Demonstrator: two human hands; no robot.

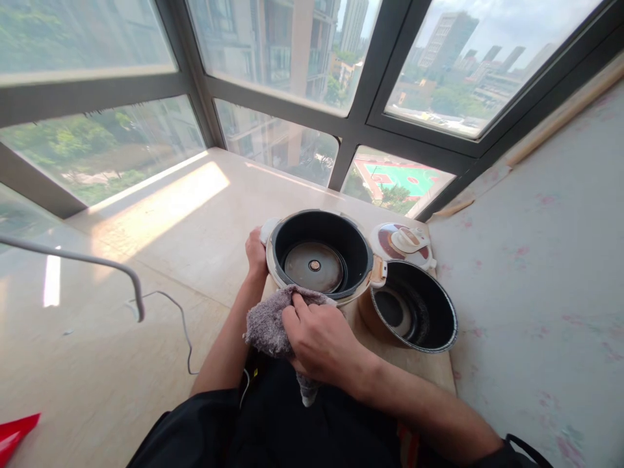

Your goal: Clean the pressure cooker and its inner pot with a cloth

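Observation:
A pressure cooker body (pixel 314 265) with a black inside and a round heating plate stands before me on the ledge. My left hand (pixel 256 252) grips its side handle (pixel 268 231) on the left; part of the fingers is hidden behind it. In my right hand (pixel 322 335) is a bunched grey cloth (pixel 273 322), pressed against the near rim of the cooker. The dark inner pot (pixel 414 305) leans to the right of the cooker, its opening tilted toward me. Behind that pot lies the lid (pixel 402 242), with a white handle on top.
Windows with dark frames (pixel 273 97) enclose the pale ledge (pixel 160 240) at the back and left. A flowered wall (pixel 541 273) rises close on the right. A grey cable (pixel 73 252) hangs at the left, and a red object (pixel 17 439) shows at the lower left.

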